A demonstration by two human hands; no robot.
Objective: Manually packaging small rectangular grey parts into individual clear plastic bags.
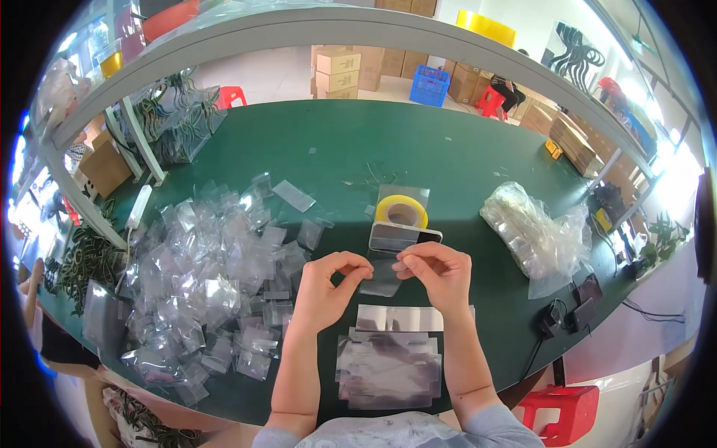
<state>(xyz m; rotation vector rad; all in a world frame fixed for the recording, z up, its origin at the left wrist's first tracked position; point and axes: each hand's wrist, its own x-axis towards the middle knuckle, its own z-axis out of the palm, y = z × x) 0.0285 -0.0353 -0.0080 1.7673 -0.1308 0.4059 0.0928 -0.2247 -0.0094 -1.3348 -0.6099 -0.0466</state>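
My left hand [328,290] and my right hand [442,275] face each other over the middle of the table, thumbs and forefingers pinched. Between them is a clear plastic piece [382,275], gripped at its sides; its exact shape is hard to make out. Just beyond my fingers, a phone-like flat thing with a pale rim [385,234] leans by a roll of yellow tape [388,205]. Nearer to me lie a shiny clear strip [396,319] and a loose stack of flat clear plastic sheets [388,371].
A large heap of small clear plastic pieces [202,276] covers the left of the green table [358,134]. To the right lies a clear plastic bag [534,231] with contents, near dark cables and adapters [556,317]. A grey shelf frame [299,30] arches across the back.
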